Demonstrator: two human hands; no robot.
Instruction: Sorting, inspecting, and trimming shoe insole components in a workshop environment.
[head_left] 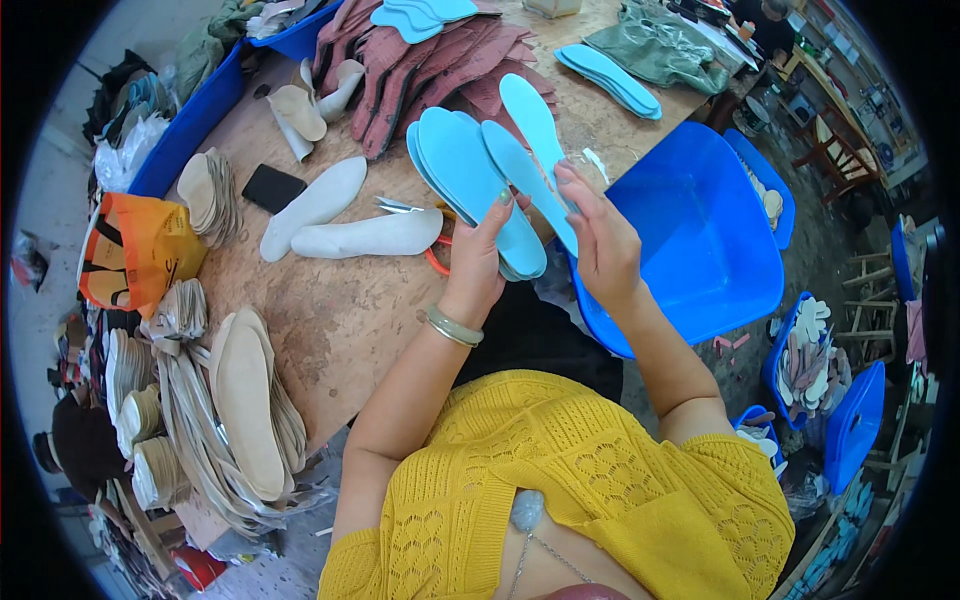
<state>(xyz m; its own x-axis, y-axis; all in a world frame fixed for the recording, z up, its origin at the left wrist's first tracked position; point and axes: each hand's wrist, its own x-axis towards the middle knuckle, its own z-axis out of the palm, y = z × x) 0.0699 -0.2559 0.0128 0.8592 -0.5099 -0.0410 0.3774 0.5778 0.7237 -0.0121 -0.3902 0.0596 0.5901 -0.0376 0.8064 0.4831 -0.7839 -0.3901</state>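
My left hand [475, 262] grips a fanned stack of light blue shoe insoles [458, 165] near its lower end, thumb on top. Beside that stack, two more blue insoles [532, 118] slant up to the left from my right hand [607, 240]. My right fingers lie close together along their edge, and the right thumb is hidden. Under the held stack, scissors with orange handles [437, 262] rest partly covered on the wooden table. Two pale grey-white insoles [365, 236] lie left of my left hand.
An empty-looking blue tub [690, 240] stands right of my hands. Dark red insoles [420, 75] are heaped at the back, with blue insoles [608, 80] to their right. Beige insole stacks [250, 400], a black wallet-like item [272, 188] and an orange bag [140, 250] are on the left.
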